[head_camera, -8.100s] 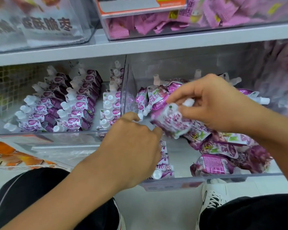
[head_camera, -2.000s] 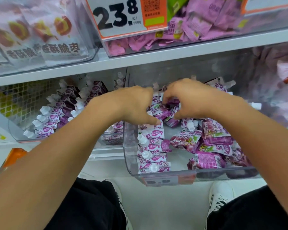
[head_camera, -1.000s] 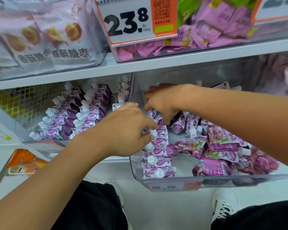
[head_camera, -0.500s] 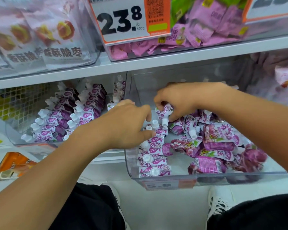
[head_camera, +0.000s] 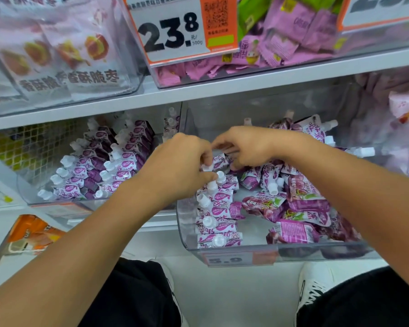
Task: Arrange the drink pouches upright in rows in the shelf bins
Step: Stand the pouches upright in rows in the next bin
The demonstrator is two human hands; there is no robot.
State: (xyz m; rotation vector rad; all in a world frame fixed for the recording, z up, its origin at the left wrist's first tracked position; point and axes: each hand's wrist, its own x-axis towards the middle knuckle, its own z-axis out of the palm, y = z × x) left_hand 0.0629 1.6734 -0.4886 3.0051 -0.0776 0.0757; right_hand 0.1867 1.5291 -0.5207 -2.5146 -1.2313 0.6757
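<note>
A clear bin [head_camera: 265, 252] pulled out from the lower shelf holds purple-and-white drink pouches with white caps. Along its left wall runs a row of upright pouches [head_camera: 216, 210]; a loose heap of pouches [head_camera: 293, 206] lies to the right. My left hand [head_camera: 177, 171] and my right hand [head_camera: 243, 147] meet at the far end of that row, and both pinch one pouch [head_camera: 219, 159] between them. Its lower part is hidden by my fingers.
The clear bin [head_camera: 57, 204] to the left holds neat rows of the same pouches [head_camera: 99, 171]. The shelf above [head_camera: 222, 88] carries bins of pink snack packs and a price card reading 23.8 [head_camera: 172, 31]. My knees and white shoes show below.
Both hands have come together at the back of the left row, and the pouch my right hand carried now sits between both hands there.
</note>
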